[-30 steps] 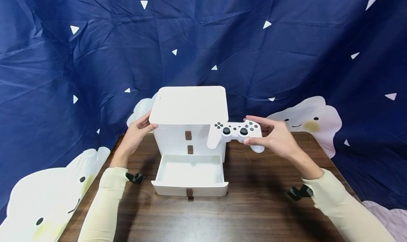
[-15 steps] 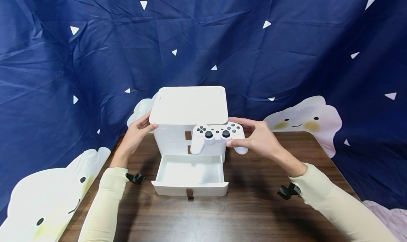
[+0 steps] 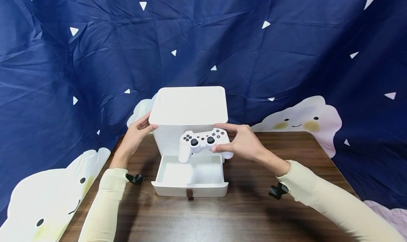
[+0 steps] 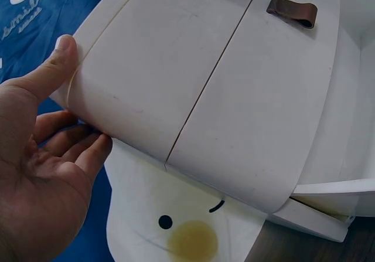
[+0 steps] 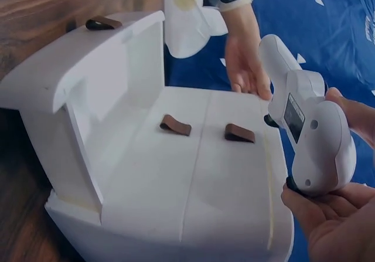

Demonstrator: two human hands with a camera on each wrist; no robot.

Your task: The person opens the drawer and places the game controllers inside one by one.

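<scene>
My right hand (image 3: 246, 143) grips a white game controller (image 3: 198, 142) by its right end, thumb in front and fingers behind. The controller hangs before the upper drawer fronts of a small white drawer cabinet (image 3: 190, 106), above its pulled-out bottom drawer (image 3: 190, 190). In the right wrist view the back of the controller (image 5: 319, 139) shows, apart from the cabinet. My left hand (image 3: 136, 134) holds the cabinet's upper left corner. In the left wrist view, the thumb of that hand (image 4: 47, 168) lies at the top edge and the fingers bend against the side.
The cabinet stands on a dark wooden table (image 3: 197, 220). Brown pull tabs (image 5: 239, 133) mark the drawer fronts. The bottom drawer juts toward me. Behind hangs a blue cloth (image 3: 203, 33) with white triangles and clouds.
My right hand has carried the controller left and slightly down, from the cabinet's right edge to before its middle. The left hand and the drawer have stayed in place.
</scene>
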